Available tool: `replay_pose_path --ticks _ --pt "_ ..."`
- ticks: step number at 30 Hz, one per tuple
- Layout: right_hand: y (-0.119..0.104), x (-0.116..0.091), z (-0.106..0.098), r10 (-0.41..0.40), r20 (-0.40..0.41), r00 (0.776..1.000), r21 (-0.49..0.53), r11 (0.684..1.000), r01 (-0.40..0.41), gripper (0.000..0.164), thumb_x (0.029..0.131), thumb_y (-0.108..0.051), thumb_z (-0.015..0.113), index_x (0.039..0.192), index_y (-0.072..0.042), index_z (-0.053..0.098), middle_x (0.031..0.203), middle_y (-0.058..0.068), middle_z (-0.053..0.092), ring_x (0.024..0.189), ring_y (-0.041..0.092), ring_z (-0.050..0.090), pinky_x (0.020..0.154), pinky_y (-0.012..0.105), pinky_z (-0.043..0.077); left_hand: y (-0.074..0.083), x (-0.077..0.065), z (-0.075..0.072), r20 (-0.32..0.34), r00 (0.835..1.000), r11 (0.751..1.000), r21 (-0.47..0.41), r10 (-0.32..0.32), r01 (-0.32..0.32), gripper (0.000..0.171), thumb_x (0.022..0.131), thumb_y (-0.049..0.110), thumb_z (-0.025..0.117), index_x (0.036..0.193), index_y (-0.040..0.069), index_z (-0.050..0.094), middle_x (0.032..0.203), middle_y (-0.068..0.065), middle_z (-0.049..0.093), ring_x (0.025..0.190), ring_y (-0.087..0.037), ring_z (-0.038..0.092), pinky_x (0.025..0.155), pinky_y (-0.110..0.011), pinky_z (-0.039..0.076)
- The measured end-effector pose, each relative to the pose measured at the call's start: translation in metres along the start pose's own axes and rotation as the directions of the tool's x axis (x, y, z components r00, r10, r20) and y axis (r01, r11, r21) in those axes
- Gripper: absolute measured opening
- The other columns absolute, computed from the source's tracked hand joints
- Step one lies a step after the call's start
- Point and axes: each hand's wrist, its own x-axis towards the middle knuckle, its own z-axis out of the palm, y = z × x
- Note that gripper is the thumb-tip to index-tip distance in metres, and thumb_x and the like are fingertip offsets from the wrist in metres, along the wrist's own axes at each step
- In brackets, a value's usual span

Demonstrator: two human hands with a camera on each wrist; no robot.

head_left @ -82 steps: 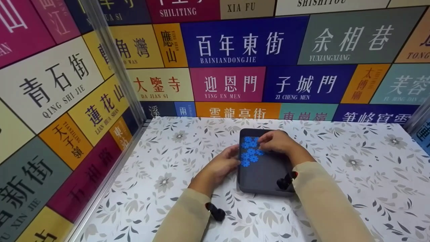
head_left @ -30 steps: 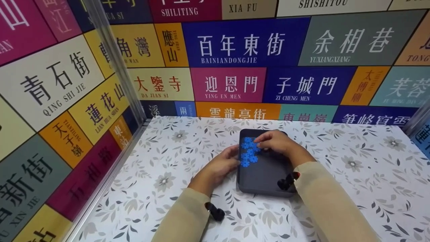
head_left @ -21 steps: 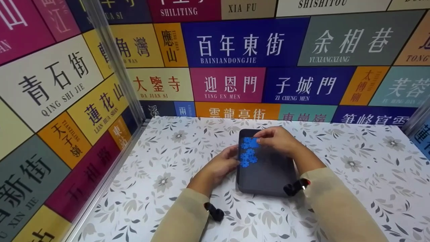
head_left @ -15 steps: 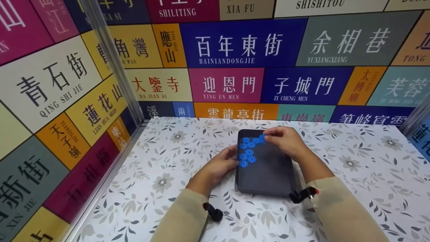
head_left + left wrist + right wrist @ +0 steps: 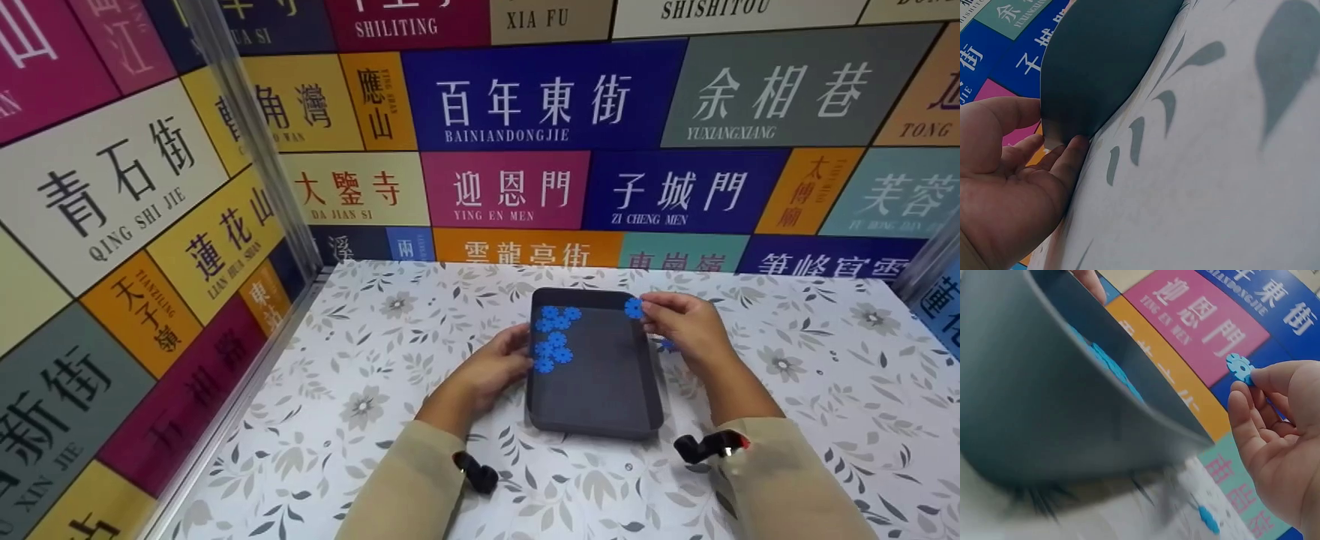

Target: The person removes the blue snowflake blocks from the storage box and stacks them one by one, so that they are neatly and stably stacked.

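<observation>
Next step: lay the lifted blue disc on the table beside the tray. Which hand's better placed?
Right, I'd say: the right hand pinches the notched blue disc by the far right corner of the tray, near another blue piece on the floral tabletop. The left hand touches the tray's left side.

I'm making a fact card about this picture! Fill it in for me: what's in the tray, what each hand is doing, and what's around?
tray: dark grey, on the table
inside tray: blue flower-shaped pieces, two groups on its left; overlapping, hard to count
left hand: holds the tray's left side
right hand: pinches one blue piece near the tray's far right corner
outside tray: more blue on the table, to its right
table pattern: grey leaves and flowers on white
wall: colourful signs with writing
</observation>
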Motion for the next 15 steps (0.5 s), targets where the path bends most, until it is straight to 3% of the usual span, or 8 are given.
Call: replay_pose_path --ticks 7,9,15 --pt "0.019 0.003 -0.034 0.081 -0.058 0.995 -0.03 0.996 -0.083 0.042 0.101 -0.027 0.075 0.135 -0.003 0.071 0.091 -0.019 0.077 0.084 0.001 0.072 0.079 0.019 0.064 -0.002 0.0 0.002 0.006 1.0 1.0 -0.008 -0.004 0.004 0.078 0.093 -0.008 0.059 0.166 0.008 0.036 0.17 -0.016 0.043 0.156 -0.033 0.044 0.128 -0.047 0.041" --pt "0.025 0.003 -0.045 0.105 -0.062 0.993 -0.061 0.992 -0.109 0.038 0.101 -0.029 0.075 0.133 -0.009 0.073 0.09 -0.02 0.076 0.085 0.001 0.071 0.078 0.019 0.063 -0.002 0.0 0.002 0.006 1.0 1.0 -0.003 -0.005 0.005 0.078 0.093 -0.008 0.06 0.165 0.007 0.037 0.169 -0.016 0.043 0.155 -0.033 0.045 0.126 -0.046 0.043" --pt "0.038 0.003 -0.063 0.098 -0.058 0.994 -0.133 0.986 -0.105 0.036 0.1 -0.032 0.076 0.128 -0.009 0.076 0.087 -0.019 0.076 0.082 0.002 0.071 0.071 0.02 0.061 0.0 0.001 0.002 0.011 1.0 1.0 0.008 -0.003 0.003 0.077 0.093 -0.008 0.059 0.165 0.007 0.037 0.169 -0.016 0.043 0.156 -0.033 0.045 0.126 -0.046 0.043"
